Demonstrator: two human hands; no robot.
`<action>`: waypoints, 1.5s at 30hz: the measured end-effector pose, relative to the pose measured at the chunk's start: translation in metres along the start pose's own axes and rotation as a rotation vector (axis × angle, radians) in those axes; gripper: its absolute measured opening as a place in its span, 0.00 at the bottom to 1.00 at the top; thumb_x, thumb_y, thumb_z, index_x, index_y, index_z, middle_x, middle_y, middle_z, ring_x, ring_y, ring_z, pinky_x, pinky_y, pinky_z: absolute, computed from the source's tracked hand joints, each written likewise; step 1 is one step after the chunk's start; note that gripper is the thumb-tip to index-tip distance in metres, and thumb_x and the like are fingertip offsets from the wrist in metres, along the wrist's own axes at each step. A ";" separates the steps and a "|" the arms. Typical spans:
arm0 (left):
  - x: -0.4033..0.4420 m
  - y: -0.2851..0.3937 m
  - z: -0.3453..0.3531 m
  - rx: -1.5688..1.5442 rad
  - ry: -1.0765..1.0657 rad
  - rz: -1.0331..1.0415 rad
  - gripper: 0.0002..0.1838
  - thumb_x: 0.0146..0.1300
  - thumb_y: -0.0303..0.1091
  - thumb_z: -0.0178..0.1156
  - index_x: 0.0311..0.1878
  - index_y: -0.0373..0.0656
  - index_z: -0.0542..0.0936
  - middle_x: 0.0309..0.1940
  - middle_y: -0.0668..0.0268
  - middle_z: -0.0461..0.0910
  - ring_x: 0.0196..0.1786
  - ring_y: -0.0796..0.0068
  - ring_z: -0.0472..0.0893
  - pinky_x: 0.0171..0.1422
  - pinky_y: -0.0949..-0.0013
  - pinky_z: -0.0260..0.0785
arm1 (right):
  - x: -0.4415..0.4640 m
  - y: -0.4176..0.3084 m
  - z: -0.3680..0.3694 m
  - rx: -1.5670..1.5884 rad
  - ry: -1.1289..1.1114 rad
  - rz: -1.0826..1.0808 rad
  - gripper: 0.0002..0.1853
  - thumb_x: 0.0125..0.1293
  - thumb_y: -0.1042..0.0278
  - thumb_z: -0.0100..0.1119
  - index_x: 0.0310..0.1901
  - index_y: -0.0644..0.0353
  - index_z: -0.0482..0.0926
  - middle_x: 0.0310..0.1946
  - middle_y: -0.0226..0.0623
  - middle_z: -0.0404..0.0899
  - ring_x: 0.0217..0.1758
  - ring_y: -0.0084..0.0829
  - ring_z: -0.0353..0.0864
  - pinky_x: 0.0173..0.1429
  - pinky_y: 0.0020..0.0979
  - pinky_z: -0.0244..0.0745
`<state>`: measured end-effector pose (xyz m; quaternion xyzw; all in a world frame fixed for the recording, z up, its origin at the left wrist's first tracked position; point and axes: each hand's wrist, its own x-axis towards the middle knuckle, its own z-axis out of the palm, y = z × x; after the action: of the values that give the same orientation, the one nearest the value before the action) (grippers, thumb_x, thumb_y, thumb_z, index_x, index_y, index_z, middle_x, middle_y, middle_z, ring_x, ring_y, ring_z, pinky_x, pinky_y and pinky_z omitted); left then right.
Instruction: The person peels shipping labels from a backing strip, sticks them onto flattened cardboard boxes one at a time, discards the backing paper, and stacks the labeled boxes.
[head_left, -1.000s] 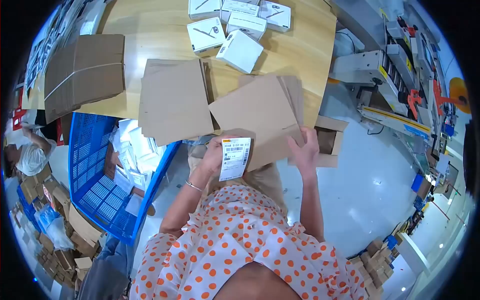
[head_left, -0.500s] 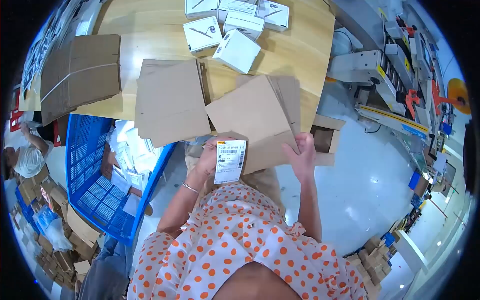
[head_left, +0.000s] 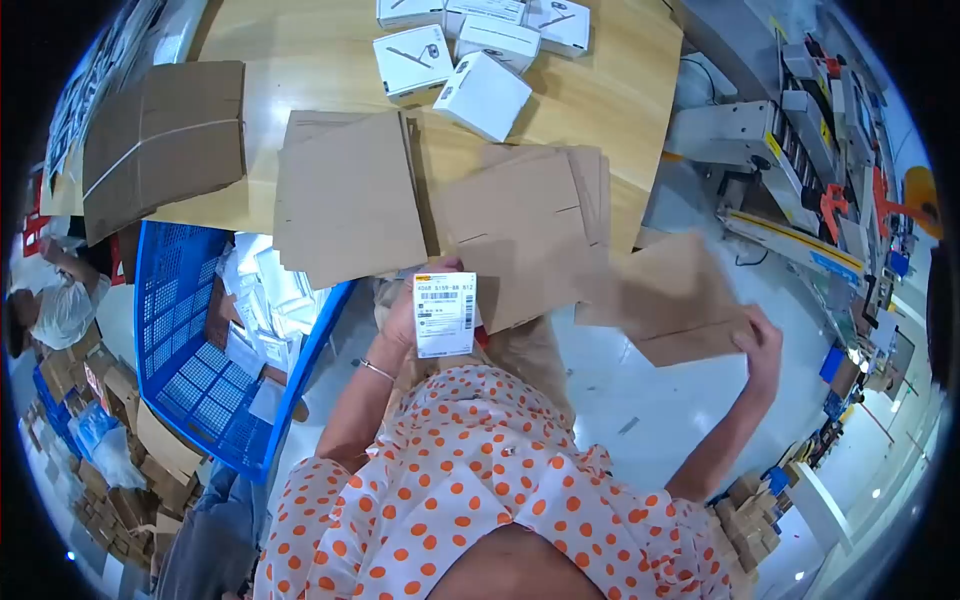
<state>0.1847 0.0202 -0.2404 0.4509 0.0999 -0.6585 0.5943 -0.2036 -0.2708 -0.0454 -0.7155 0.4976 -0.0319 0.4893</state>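
Observation:
My left hand (head_left: 402, 322) is closed on a white printed shipping label (head_left: 445, 318), held in front of my waist with its barcode facing up. Out to the right, my right hand (head_left: 762, 348) pinches the lower right corner of a flat cardboard box (head_left: 685, 300), slightly blurred, off the table's edge. To its left, a stack of flattened cardboard boxes (head_left: 515, 225) overhangs the near table edge. A second stack of flattened boxes (head_left: 350, 195) lies further left, its near end close to my left hand.
White product boxes (head_left: 485, 95) sit at the back of the wooden table (head_left: 300, 45). A tied cardboard bundle (head_left: 165, 145) lies at its left. Below, a blue crate (head_left: 180, 330) holds white packets (head_left: 275, 290). Machinery (head_left: 725, 135) stands right; another person (head_left: 62, 305) is far left.
My right hand has swung right, drawing the top flat cardboard box off the right stack. The label in my left hand has shifted slightly left and up.

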 end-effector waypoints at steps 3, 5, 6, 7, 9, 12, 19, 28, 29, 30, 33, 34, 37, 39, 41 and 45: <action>0.000 0.002 -0.004 0.010 -0.092 0.030 0.13 0.56 0.24 0.61 0.45 0.39 0.84 0.61 0.60 0.73 0.55 0.74 0.75 0.54 0.78 0.69 | 0.079 -0.088 0.041 -0.210 -0.607 -0.247 0.14 0.48 0.75 0.63 0.39 0.66 0.79 0.32 0.33 0.76 0.36 0.32 0.72 0.44 0.29 0.66; 0.001 0.000 -0.001 0.070 -0.154 0.080 0.13 0.56 0.24 0.60 0.45 0.39 0.84 0.58 0.61 0.74 0.53 0.74 0.76 0.54 0.78 0.69 | 0.125 -0.113 0.089 -0.463 -0.869 -0.435 0.12 0.51 0.77 0.61 0.39 0.59 0.80 0.35 0.31 0.78 0.35 0.37 0.73 0.43 0.32 0.68; 0.001 0.000 0.000 0.125 -0.204 0.131 0.13 0.56 0.23 0.60 0.46 0.39 0.83 0.56 0.61 0.76 0.52 0.74 0.76 0.54 0.79 0.69 | 0.138 -0.124 0.115 -0.532 -0.844 -0.513 0.11 0.52 0.75 0.60 0.39 0.57 0.78 0.36 0.31 0.78 0.36 0.37 0.73 0.44 0.32 0.69; 0.000 0.001 -0.001 0.183 -0.251 0.184 0.13 0.56 0.23 0.60 0.46 0.39 0.83 0.54 0.62 0.78 0.50 0.74 0.77 0.54 0.79 0.69 | 0.146 -0.130 0.143 -0.599 -0.817 -0.595 0.11 0.53 0.73 0.60 0.40 0.55 0.77 0.37 0.30 0.77 0.38 0.37 0.73 0.45 0.32 0.69; -0.003 0.009 -0.005 0.255 -0.293 0.244 0.13 0.56 0.23 0.59 0.46 0.39 0.83 0.51 0.62 0.80 0.49 0.74 0.77 0.54 0.79 0.69 | 0.159 -0.126 0.205 -0.613 -0.587 -0.904 0.10 0.59 0.69 0.54 0.44 0.52 0.74 0.40 0.31 0.75 0.46 0.36 0.72 0.50 0.35 0.67; -0.001 0.013 -0.004 0.216 -0.316 0.183 0.12 0.56 0.23 0.58 0.44 0.40 0.83 0.41 0.65 0.82 0.43 0.77 0.78 0.49 0.79 0.70 | 0.166 -0.190 0.264 -0.980 -0.753 -0.945 0.13 0.59 0.71 0.51 0.46 0.56 0.71 0.50 0.35 0.70 0.49 0.38 0.70 0.54 0.40 0.66; 0.028 -0.006 0.011 0.385 -0.124 0.422 0.09 0.57 0.22 0.57 0.40 0.40 0.83 0.31 0.67 0.82 0.35 0.81 0.79 0.40 0.80 0.71 | 0.197 -0.112 0.251 -0.321 0.133 -0.650 0.16 0.56 0.73 0.54 0.48 0.63 0.73 0.49 0.42 0.75 0.52 0.39 0.73 0.54 0.34 0.69; 0.040 -0.017 0.003 0.145 -0.107 0.188 0.08 0.61 0.23 0.56 0.42 0.42 0.81 0.31 0.69 0.82 0.31 0.83 0.78 0.36 0.80 0.71 | 0.166 0.050 0.206 -0.387 0.170 0.364 0.14 0.55 0.71 0.62 0.43 0.66 0.74 0.36 0.38 0.78 0.34 0.28 0.75 0.39 0.25 0.69; 0.040 -0.016 0.004 0.169 -0.099 0.188 0.08 0.61 0.23 0.56 0.42 0.42 0.81 0.32 0.69 0.82 0.30 0.83 0.78 0.35 0.80 0.72 | 0.169 0.057 0.203 -0.310 0.177 0.349 0.14 0.55 0.71 0.62 0.42 0.65 0.75 0.35 0.37 0.77 0.33 0.27 0.74 0.38 0.24 0.69; 0.041 -0.016 0.005 0.192 -0.095 0.188 0.08 0.61 0.23 0.55 0.42 0.42 0.81 0.32 0.69 0.82 0.30 0.83 0.78 0.35 0.80 0.72 | 0.169 0.063 0.199 -0.211 0.172 0.336 0.13 0.55 0.72 0.63 0.41 0.65 0.75 0.34 0.36 0.77 0.33 0.26 0.74 0.38 0.23 0.68; 0.033 -0.023 0.004 0.254 -0.034 0.335 0.09 0.60 0.23 0.56 0.44 0.40 0.80 0.33 0.67 0.83 0.31 0.82 0.79 0.36 0.80 0.72 | 0.162 0.076 0.187 0.205 0.186 0.262 0.11 0.54 0.73 0.64 0.39 0.63 0.75 0.31 0.34 0.77 0.31 0.23 0.73 0.35 0.21 0.67; 0.028 -0.024 0.003 0.300 0.002 0.395 0.10 0.60 0.23 0.56 0.44 0.40 0.80 0.33 0.67 0.83 0.31 0.82 0.79 0.36 0.80 0.72 | 0.158 0.078 0.180 0.365 0.210 0.219 0.11 0.53 0.73 0.64 0.38 0.63 0.75 0.30 0.33 0.76 0.30 0.22 0.73 0.34 0.20 0.66; 0.014 -0.022 -0.002 0.421 0.053 0.430 0.10 0.59 0.23 0.56 0.44 0.40 0.81 0.33 0.67 0.83 0.32 0.81 0.79 0.36 0.79 0.73 | 0.147 0.077 0.138 0.675 0.291 0.085 0.10 0.52 0.75 0.65 0.36 0.61 0.75 0.27 0.31 0.76 0.28 0.18 0.72 0.32 0.18 0.65; 0.012 -0.017 -0.004 0.473 0.044 0.390 0.11 0.58 0.22 0.56 0.44 0.40 0.81 0.33 0.66 0.83 0.32 0.80 0.80 0.36 0.79 0.73 | 0.141 0.064 0.114 0.724 0.348 0.058 0.11 0.51 0.77 0.65 0.37 0.62 0.75 0.28 0.32 0.77 0.29 0.19 0.73 0.34 0.17 0.66; 0.015 -0.011 -0.003 0.492 0.022 0.351 0.11 0.58 0.22 0.56 0.44 0.39 0.82 0.33 0.66 0.83 0.33 0.80 0.80 0.37 0.79 0.73 | 0.134 0.044 0.093 0.734 0.384 0.041 0.13 0.51 0.79 0.65 0.39 0.63 0.75 0.30 0.34 0.78 0.31 0.20 0.74 0.37 0.17 0.68; 0.025 0.003 0.001 0.489 -0.025 0.284 0.12 0.57 0.21 0.56 0.44 0.39 0.82 0.33 0.66 0.83 0.33 0.79 0.80 0.37 0.79 0.73 | 0.110 -0.008 0.064 0.631 0.521 -0.116 0.18 0.56 0.81 0.59 0.50 0.68 0.73 0.40 0.40 0.80 0.36 0.23 0.77 0.44 0.19 0.71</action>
<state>0.1901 0.0018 -0.2564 0.5822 -0.1336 -0.5785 0.5555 -0.1087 -0.3091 -0.1210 -0.5253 0.5294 -0.3905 0.5397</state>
